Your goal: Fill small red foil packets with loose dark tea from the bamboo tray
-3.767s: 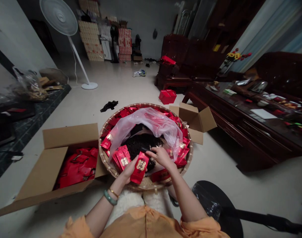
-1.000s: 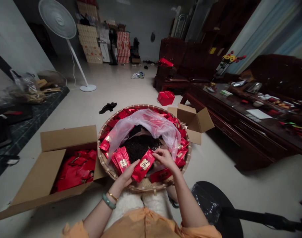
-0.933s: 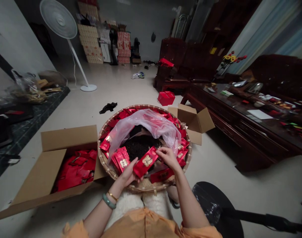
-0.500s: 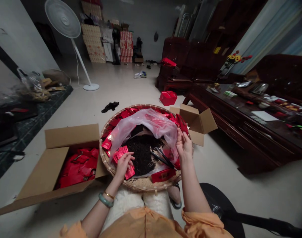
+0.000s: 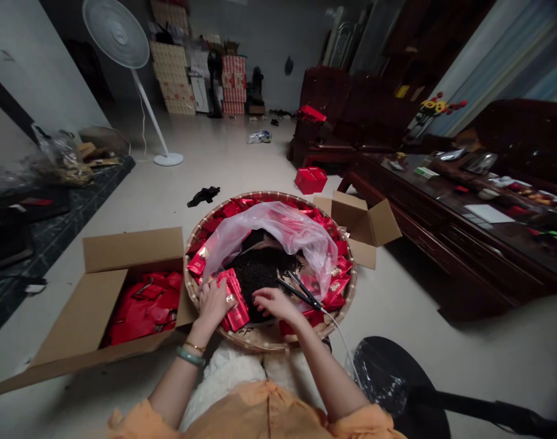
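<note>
Red foil packets under left hand

The left hand pressed on a stack of red foil packets in a round bamboo tray. The open right hand lay at the edge of dark loose tea, near black tongs. An open cardboard box of red packets stood left of the hands.

A living room at home: wooden armchair, standing fan, glass-topped table.
</note>
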